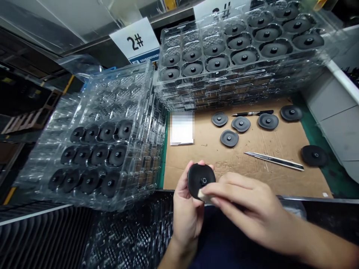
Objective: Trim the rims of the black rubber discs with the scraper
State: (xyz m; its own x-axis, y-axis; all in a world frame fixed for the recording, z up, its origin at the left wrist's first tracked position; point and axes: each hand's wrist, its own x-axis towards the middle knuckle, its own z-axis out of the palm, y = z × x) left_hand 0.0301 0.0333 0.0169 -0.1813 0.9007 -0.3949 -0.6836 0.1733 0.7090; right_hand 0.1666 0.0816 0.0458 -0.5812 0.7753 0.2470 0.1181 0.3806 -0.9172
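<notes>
A cardboard sheet (pixel 246 179) lies on a green mat (pixel 316 127) at lower right of the frame. Behind it, at upper right, stands a stack of clear trays (pixel 238 80) holding discs; a second tray stack (pixel 92 149) sits left of the sheet. A "2#" card (pixel 134 39) stands behind the left stack. On the sheet lie five discs (pixel 241 124), with a pen (pixel 252 113) behind them, a utility knife (pixel 273 160) in front, and a blurred paper (pixel 182 129) to their left. A sixth disc (pixel 314 155) lies on the mat. At bottom centre, the left hand (pixel 186 213) holds a disc (pixel 200 181) above the sheet's near edge, and the right hand (pixel 252 201) presses a small pad (pixel 201 194) against it from the right.
</notes>
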